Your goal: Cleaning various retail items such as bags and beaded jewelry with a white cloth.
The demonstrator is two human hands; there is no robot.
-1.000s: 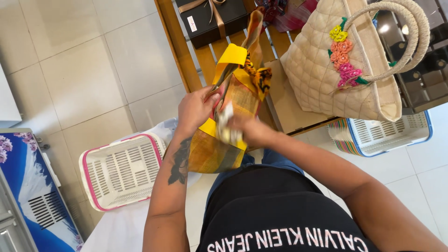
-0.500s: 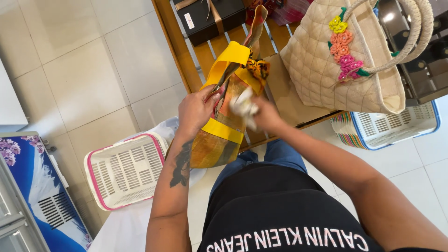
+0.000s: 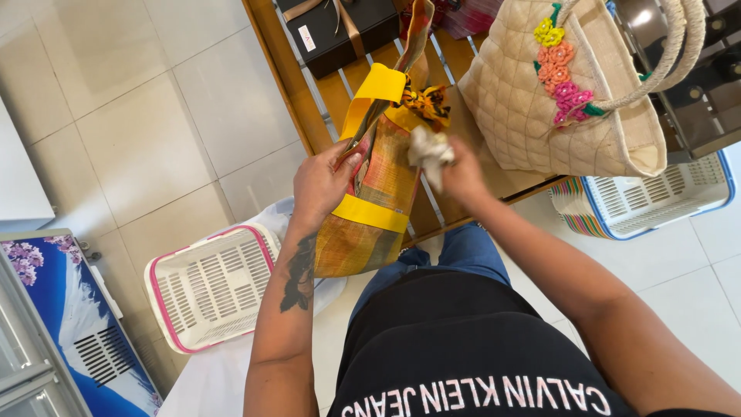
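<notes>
Person stands over a wooden slatted bench [image 3: 324, 93], holding a woven yellow-and-orange tote bag [image 3: 378, 193] up in front of the waist, above the bench edge. Left hand [image 3: 320, 185] is closed on the bag's side near the mouth, thumb on the outer face, fingers seemingly curled over the rim. Right hand [image 3: 463, 174] is clenched around a crumpled wad of white paper [image 3: 428, 150] right at the bag's opening, touching its upper edge. Bag looks light and soft, the weave sagging and folding rather than standing stiff, so I'd judge it needs a hold at the rim or on the yellow strap [image 3: 378, 89] to keep the mouth open; the flat yellow band looks smoother and more slippery. Paper wad looks weightless and crushable, any pinch works. A cream quilted handbag [image 3: 540, 116] sits on the bench just beside, a dark gift box [image 3: 340, 27] further back, a pink-rimmed basket [image 3: 208, 286] on the floor to the left
</notes>
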